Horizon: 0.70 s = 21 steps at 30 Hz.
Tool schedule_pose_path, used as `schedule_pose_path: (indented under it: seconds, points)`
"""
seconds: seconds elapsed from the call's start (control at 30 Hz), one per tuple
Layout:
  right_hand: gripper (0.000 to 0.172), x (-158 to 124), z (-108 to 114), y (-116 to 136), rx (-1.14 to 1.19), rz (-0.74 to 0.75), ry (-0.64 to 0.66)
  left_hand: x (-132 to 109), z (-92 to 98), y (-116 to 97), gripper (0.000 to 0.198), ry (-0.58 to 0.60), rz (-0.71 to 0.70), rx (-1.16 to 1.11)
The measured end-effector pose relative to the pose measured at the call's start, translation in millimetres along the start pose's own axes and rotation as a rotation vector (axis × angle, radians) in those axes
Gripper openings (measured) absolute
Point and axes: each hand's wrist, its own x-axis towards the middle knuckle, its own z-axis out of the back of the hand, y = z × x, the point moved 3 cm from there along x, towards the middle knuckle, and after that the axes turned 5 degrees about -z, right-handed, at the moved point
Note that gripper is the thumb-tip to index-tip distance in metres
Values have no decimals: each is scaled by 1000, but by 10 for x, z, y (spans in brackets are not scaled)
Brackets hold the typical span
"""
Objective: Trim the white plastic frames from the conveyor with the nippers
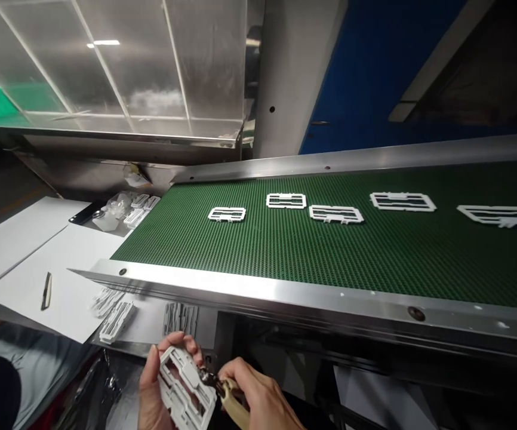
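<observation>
The pliers [233, 408] have smooth, plastic-looking handles and a glossy metal head. White frames [286, 196] toward the far edge of the rough-textured green belt [240, 251] look like matt plastic. The near-edge rail [258, 289] is shiny metal.

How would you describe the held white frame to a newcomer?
Find the green conveyor belt, then look below its near metal rail. There the left hand holds the white frame, while the right hand holds a cream-handled tool at its edge. Unlike the other frames in view, it is held in a hand.
</observation>
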Motion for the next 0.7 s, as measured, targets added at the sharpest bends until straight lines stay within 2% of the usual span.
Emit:
schedule_pose_path:
  seconds: [0.1,0.2,0.3,0.5,0.57,0.7]
  points:
    - [56,26,-110,119,-92,-76,42,4,203,174,34,-43,27,-54]
    - [55,-16,-154,216,-79,-98,72,15,423,246,33,-99,20,-75]
    - [47,-56,-166,296,-53,-115,74,-2,542,295,33,-98,6,-114]
    - [38,-99,-188,373,-34,-104,11,-49,568,384,51,-60,36,-251]
    - [37,-119,-201,355,-49,-61,-44,-42,565,406,54,-109,76,-283]
    - [31,-152,-239,288,-140,19,-141,-33,578,402,46,-245,150,-291]
